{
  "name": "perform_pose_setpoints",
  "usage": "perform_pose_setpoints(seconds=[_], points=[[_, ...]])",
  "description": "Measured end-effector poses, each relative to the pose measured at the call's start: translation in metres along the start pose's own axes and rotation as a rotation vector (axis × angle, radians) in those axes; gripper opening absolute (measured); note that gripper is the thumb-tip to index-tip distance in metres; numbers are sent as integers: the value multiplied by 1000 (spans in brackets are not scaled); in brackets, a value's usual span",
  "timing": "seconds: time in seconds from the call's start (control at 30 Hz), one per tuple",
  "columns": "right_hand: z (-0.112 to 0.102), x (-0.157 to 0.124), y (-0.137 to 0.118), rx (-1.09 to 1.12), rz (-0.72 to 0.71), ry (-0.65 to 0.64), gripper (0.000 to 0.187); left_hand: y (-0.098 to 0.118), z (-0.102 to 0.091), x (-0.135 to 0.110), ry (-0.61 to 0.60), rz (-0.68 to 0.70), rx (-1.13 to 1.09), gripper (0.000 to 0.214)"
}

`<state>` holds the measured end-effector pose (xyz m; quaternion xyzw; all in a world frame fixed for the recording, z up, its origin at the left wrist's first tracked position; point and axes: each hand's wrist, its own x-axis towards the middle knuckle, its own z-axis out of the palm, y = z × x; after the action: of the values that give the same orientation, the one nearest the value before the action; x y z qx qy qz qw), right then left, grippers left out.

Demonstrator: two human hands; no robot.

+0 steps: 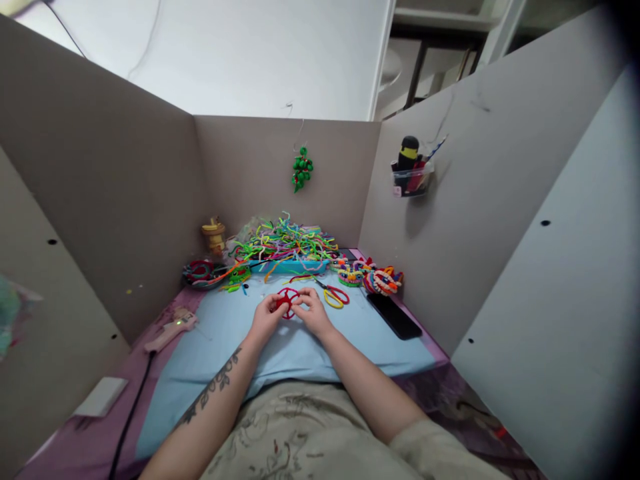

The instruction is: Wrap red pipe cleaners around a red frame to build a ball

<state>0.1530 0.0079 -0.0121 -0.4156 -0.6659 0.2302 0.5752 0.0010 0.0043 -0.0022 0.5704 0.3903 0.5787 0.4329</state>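
Observation:
Between my two hands is a red wheel-shaped piece (289, 294) that looks bent from fuzzy pipe cleaner, a ring with spokes inside. My left hand (270, 315) pinches its left side, thumb near the middle. On the right rim, my right hand (311, 312) closes its thumb and fingers. Both hands are just above the light blue cloth (230, 333). To the right of my right hand lie scissors (334, 297) with red and yellow handles. Behind the hands, loose red and yellow strands (303, 277) lie on the cloth.
A blue tray (310, 267) heaped with coloured pipe cleaners (285, 240) stands at the back. Colourful braided rings (383, 281) and a black phone (395, 316) lie right. At left are a corded glue gun (173, 331) and a white box (101, 397). Grey panels (280, 143) enclose the table.

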Motion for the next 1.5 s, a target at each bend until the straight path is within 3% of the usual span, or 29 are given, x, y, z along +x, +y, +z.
perform_pose_setpoints(seconds=[0.87,1.1,1.5], points=[[1,0,-1,-121,-58,53,10,8,1,-4,-55,16,102,29],[-4,0,-12,-130,-90,124,10,6,1,-1,-27,-10,56,27],[-7,0,-20,-131,-126,123,10,8,2,-4,-104,-63,-40,33]])
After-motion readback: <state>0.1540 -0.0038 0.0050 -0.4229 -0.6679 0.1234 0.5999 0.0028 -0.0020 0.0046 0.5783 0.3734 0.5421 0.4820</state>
